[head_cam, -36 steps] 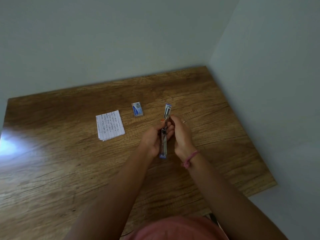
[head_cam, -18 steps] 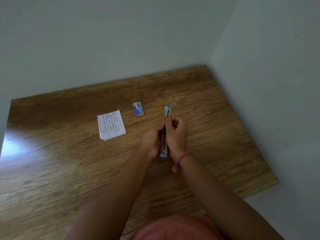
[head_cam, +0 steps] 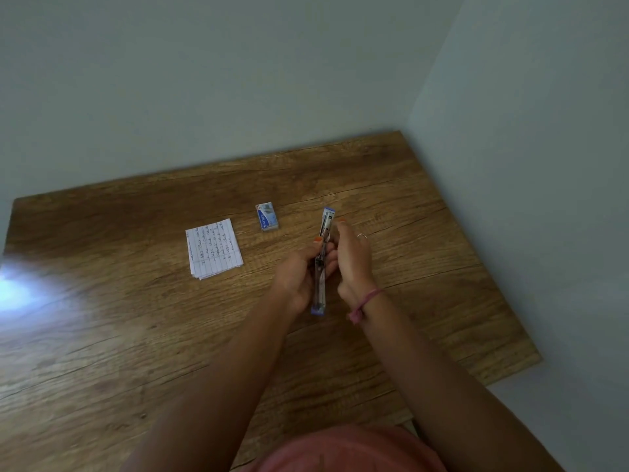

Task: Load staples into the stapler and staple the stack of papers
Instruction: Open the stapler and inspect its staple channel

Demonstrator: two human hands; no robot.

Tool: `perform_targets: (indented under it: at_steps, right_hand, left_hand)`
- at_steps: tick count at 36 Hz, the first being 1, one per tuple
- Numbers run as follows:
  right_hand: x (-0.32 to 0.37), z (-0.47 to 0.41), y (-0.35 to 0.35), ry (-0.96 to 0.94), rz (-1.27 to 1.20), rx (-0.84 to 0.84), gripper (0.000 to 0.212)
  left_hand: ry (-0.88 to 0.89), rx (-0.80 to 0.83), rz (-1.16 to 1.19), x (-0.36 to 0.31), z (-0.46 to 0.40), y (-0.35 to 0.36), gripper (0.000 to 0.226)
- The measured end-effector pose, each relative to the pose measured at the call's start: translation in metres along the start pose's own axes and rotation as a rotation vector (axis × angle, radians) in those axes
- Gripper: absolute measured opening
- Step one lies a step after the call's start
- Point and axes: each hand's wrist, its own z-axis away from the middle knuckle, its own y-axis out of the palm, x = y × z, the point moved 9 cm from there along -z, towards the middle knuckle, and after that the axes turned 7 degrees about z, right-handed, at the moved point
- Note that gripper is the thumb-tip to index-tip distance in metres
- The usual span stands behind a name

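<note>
Fingers of the left hand (head_cam: pixel 297 279) curl around the opened stapler (head_cam: pixel 321 264). Right hand (head_cam: pixel 352 262) hovers just beside it, fingers loosely straight. Papers (head_cam: pixel 213 248) lie well left, staple box (head_cam: pixel 267 217) between.

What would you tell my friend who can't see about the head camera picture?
A person's left hand holds an opened stapler above a wooden table, right hand beside it. A staple box and a stack of lined papers lie farther back.
</note>
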Motion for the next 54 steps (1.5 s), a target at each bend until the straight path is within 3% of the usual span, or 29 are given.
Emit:
perform_targets:
  at_steps: [6, 15, 34, 54]
  right_hand:
    - [0.001, -0.002, 0.006, 0.147, -0.005, 0.116, 0.032]
    - [-0.001, -0.003, 0.009, 0.198, -0.06, 0.171, 0.029]
    - [-0.004, -0.006, 0.014, 0.231, -0.034, 0.307, 0.02]
    - [-0.004, -0.008, 0.02, 0.24, -0.068, 0.338, 0.02]
  left_hand:
    - [-0.012, 0.003, 0.002, 0.0, 0.0, 0.001, 0.017]
    - [-0.004, 0.006, -0.028, -0.001, 0.001, 0.002, 0.017]
    - [0.013, -0.009, -0.06, -0.001, 0.002, 0.003, 0.018]
    - [0.003, -0.028, -0.017, 0.0, 0.001, 0.004, 0.019]
